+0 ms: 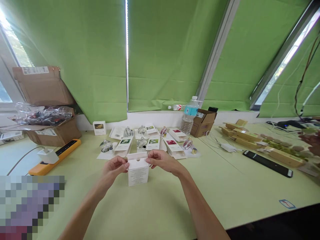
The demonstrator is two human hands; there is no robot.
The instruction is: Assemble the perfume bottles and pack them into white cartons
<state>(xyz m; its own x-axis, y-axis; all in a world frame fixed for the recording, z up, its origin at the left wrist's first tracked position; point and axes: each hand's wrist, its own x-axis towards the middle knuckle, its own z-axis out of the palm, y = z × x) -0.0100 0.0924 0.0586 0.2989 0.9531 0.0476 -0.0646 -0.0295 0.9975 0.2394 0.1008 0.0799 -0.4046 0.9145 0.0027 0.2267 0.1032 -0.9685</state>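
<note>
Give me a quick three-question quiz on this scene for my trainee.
1. True or false: the left hand and the right hand both hold the white box.
2. Where does the water bottle stand relative to the small cardboard box? A beside it; B on top of it; C inside it.
3. What colour is the power strip?

Key: 1 true; 2 A; 3 orange.
</note>
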